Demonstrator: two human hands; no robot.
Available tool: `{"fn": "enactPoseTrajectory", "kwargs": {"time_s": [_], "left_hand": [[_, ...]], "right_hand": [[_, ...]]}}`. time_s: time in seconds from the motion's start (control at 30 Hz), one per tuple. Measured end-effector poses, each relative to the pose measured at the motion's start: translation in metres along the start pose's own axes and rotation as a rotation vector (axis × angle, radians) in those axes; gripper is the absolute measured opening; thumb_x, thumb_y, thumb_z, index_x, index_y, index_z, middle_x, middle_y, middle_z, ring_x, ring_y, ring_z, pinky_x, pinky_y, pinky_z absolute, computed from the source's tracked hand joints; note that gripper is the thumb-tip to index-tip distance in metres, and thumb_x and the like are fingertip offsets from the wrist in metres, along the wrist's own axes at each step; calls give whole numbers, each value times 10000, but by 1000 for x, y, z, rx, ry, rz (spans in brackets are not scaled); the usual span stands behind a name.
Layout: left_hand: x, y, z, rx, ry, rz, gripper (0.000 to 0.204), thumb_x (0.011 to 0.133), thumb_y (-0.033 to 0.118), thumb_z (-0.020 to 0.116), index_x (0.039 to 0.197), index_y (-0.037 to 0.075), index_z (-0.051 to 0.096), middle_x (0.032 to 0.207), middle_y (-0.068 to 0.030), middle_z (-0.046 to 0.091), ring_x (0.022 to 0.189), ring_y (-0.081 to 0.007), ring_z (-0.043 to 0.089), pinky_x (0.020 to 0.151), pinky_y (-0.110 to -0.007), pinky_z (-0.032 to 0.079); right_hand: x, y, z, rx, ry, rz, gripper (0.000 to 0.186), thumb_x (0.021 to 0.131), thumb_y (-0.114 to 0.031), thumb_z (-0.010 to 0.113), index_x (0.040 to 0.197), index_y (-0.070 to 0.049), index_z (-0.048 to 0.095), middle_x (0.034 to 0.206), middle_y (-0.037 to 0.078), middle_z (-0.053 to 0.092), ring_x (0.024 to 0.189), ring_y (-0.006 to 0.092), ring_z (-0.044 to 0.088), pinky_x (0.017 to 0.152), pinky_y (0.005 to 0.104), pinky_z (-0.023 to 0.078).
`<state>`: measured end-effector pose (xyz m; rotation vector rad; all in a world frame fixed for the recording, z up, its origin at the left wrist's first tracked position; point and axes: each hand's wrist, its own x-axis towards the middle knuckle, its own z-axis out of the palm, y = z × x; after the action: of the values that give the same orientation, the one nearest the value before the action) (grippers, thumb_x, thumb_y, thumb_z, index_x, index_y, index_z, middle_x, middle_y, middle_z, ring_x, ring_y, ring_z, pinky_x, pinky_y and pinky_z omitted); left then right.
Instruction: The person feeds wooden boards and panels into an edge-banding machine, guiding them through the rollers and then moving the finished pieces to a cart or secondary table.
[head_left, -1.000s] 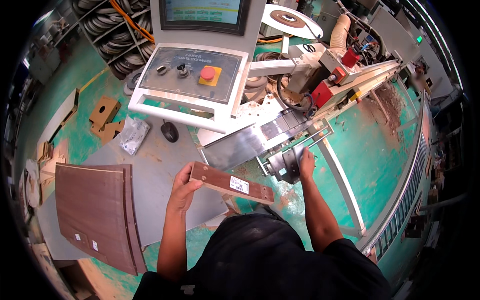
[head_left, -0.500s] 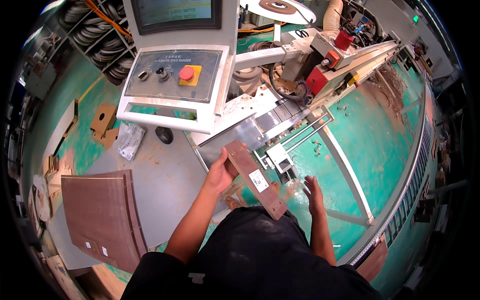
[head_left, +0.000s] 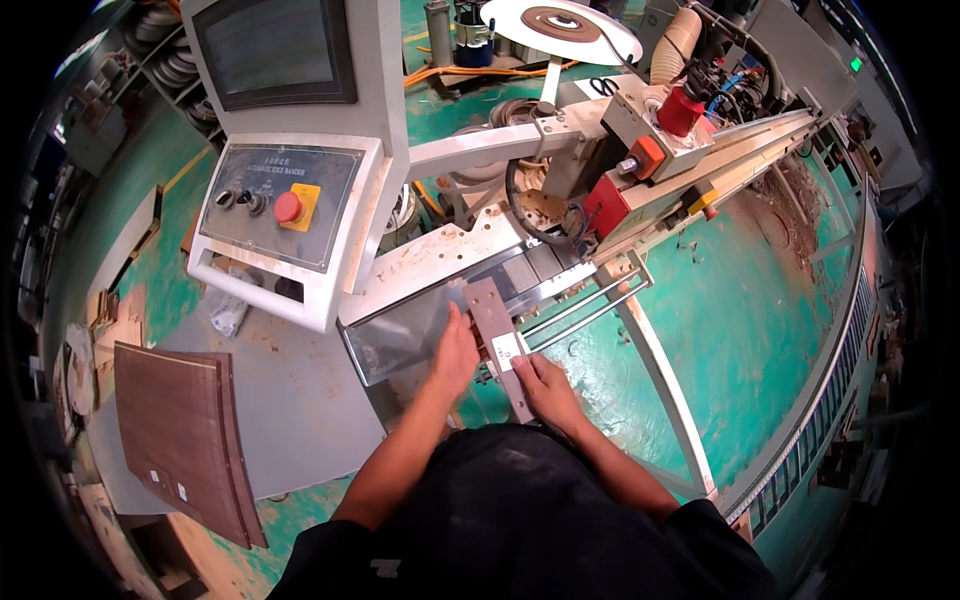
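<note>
Two hands gripping one narrow brown board (head_left: 497, 335), lying lengthwise on the steel table (head_left: 400, 345) of the machine, far end pointing toward the red and grey feed head (head_left: 640, 165). Left hand (head_left: 455, 355) pressing flat along the board's left edge, fingers closed against it; right hand (head_left: 545, 385) clasping the near end from the right, just below a small white label (head_left: 507, 350). Both grasping the board, neither empty. Looking stiff and flat, probably light enough for one hand, though long enough to twist if held at one end only. Judging the smooth faced surface as somewhat slippery on bare metal, so holding by the long edges, with palms pressing down, seeming the safest grip. Sitting to the left: a grey control box (head_left: 285, 215) with a red button (head_left: 288, 206). Lying lower left on a grey bench (head_left: 290, 410): a stack of wider brown boards (head_left: 185, 435)
</note>
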<state>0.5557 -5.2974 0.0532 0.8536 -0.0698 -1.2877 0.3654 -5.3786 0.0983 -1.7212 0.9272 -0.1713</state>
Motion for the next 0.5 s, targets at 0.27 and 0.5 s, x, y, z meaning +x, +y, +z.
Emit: {"fn": "enactPoseTrajectory", "kwargs": {"time_s": [0.27, 0.5], "left_hand": [[52, -85, 22, 510, 275, -73, 572, 1115, 529, 504, 1288, 5, 654, 1044, -100, 726, 801, -187, 746, 652, -343, 631], [84, -105, 23, 657, 431, -122, 634, 1129, 550, 435, 1153, -38, 670, 890, -138, 721, 710, -220, 730, 590, -351, 622]], "right_hand": [[102, 69, -33, -26, 26, -112, 472, 1090, -424, 583, 908, 11, 585, 796, 269, 634, 730, 412, 645, 682, 466, 499], [114, 86, -48, -124, -4, -49, 499, 1105, -457, 537, 928, 6, 596, 798, 291, 650, 735, 465, 664, 671, 506, 502]]}}
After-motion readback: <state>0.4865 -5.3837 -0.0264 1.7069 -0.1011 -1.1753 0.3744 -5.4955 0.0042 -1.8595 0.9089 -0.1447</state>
